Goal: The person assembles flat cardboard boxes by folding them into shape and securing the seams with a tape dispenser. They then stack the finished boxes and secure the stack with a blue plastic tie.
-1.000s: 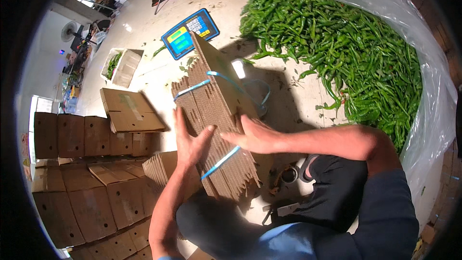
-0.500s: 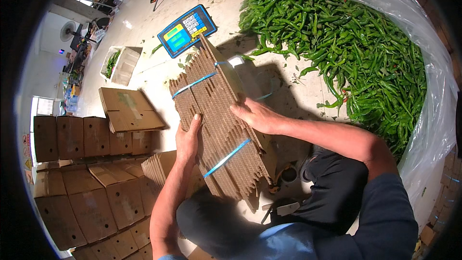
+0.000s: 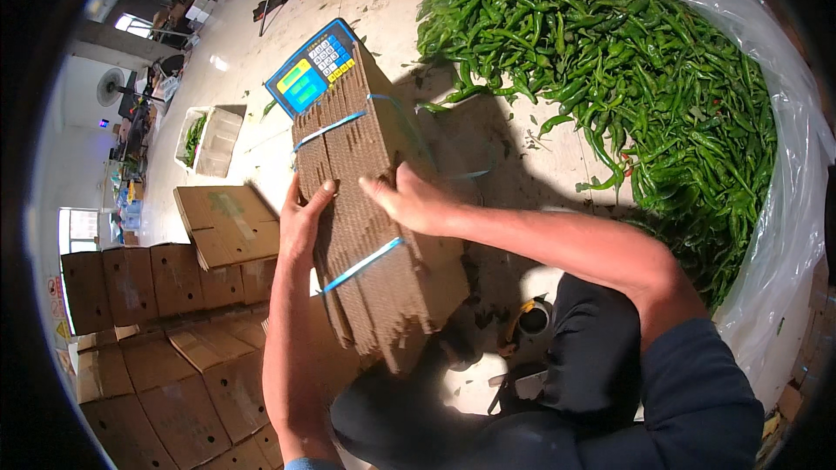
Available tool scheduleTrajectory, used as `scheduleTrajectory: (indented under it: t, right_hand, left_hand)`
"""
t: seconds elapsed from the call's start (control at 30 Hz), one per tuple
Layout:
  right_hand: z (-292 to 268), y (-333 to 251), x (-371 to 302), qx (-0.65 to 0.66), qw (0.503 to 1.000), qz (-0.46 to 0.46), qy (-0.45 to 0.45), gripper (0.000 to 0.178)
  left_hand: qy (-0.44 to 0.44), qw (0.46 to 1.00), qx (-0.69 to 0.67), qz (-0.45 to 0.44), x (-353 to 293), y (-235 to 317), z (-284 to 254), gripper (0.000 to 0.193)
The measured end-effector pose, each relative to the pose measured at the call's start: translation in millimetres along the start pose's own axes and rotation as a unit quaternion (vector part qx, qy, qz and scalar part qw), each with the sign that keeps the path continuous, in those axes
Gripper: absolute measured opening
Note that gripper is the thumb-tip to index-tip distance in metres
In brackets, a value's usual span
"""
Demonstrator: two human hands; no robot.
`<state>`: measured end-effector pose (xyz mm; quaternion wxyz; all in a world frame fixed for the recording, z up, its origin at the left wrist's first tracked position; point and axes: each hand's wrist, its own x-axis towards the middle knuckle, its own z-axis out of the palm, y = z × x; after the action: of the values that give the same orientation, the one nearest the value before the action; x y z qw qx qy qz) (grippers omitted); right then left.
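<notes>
In the head view, the big bundle of flat brown cardboard [image 3: 361, 222] is right in front of the person, between the two hands. It is long and thick. Its long way runs up and down, from a blue number pad with a screen [image 3: 312, 70] at the far end to the person's legs [image 3: 596, 331] at the near end. The far end leans a little to the left. Its bumpy edges face up.

The left hand [image 3: 303, 224] is on the left side of the bundle, so the cardboard lies to the right of its fingers. The thumb is up on the bumpy edges and the other fingers go along the side. The right hand [image 3: 418, 202] comes across from the other side, so the cardboard lies to its left. Its thumb is on the bumpy edges too, but some of its fingers are hard to see.

Both hands touch the bundle, and they seem to be gripping it from its two long sides. They are between the upper blue strap [image 3: 331, 130] and the lower blue strap [image 3: 360, 266]. The left fingers are nearer the upper one, just below its left end.
</notes>
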<state>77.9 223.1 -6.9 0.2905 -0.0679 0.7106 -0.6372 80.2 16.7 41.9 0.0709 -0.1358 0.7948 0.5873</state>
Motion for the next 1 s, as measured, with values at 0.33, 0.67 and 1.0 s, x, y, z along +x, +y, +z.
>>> scheduleTrajectory:
  t: [0.33,0.67,1.0]
  right_hand:
    - [-8.6,17.1,11.2,-0.038,0.991,-0.115,0.053,0.055]
    - [-22.3,26.3,12.0,-0.189,0.977,-0.025,0.099,0.078]
    - [-0.5,-13.3,-1.2,-0.22,0.966,-0.085,0.107,0.086]
  left_hand:
    - [-0.025,0.998,-0.054,-0.033,4.0,-28.8,-5.5,0.054]
    - [-0.048,0.977,0.104,0.177,-91.7,-49.9,-17.9,0.078]
    - [0.001,0.903,0.298,0.308,-115.4,-41.3,-20.0,0.012]
